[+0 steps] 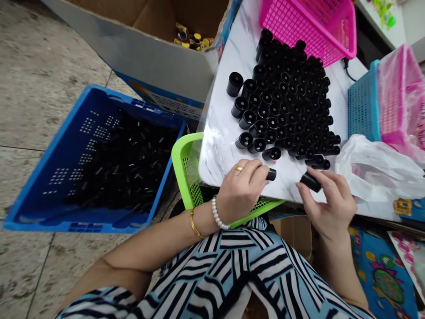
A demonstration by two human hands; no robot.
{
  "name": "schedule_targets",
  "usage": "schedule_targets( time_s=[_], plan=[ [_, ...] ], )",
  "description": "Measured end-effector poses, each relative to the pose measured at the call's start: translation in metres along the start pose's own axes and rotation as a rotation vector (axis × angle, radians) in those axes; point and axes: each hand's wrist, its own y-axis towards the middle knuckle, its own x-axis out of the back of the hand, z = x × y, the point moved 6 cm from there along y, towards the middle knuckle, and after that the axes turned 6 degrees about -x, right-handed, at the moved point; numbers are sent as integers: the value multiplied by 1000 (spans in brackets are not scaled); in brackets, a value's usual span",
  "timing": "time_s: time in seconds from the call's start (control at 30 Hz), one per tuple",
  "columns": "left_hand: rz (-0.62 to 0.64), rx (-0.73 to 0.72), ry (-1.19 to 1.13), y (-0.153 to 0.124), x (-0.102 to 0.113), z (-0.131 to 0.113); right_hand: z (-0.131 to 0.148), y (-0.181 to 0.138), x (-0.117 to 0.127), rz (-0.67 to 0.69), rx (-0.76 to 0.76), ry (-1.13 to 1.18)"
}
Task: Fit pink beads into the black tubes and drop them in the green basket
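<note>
My left hand [241, 189] is closed around a small black tube [271, 174] whose end sticks out past my fingers, at the near edge of the white marbled board [226, 141]. My right hand [328, 201] pinches another black cap [311, 181] between thumb and fingers, just to the right. Beyond both hands, several black tubes [285, 106] stand upright in a tight block on the board.
A blue crate [40, 195] full of black parts sits on the floor at left. A green basket [186, 173] lies under the board's near corner. A pink basket [312, 26], a teal basket [363, 106], a plastic bag [375, 173] and a cardboard box [149, 48] surround the board.
</note>
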Motion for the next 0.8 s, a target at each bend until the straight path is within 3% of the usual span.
schedule_targets(
  time_s=[0.07,0.17,0.23,0.37,0.5,0.67,0.8],
  plan=[
    [-70,36,-60,-2,6,3,12,-18,-2,50,-13,193],
    [-147,82,-89,-5,13,6,39,-44,-21,173,95,376],
    [-143,61,-79,-5,14,4,46,-50,-32,148,133,410],
    [-90,-12,-3,-6,13,-3,25,-21,-49,-33,-99,345],
    [7,-6,27,-4,7,-4,12,15,-72,-50,-197,285],
    [2,9,-71,0,6,1,23,8,-68,-52,-35,157],
    [19,9,-73,-1,5,3,36,-24,-53,124,229,33]
  ],
)
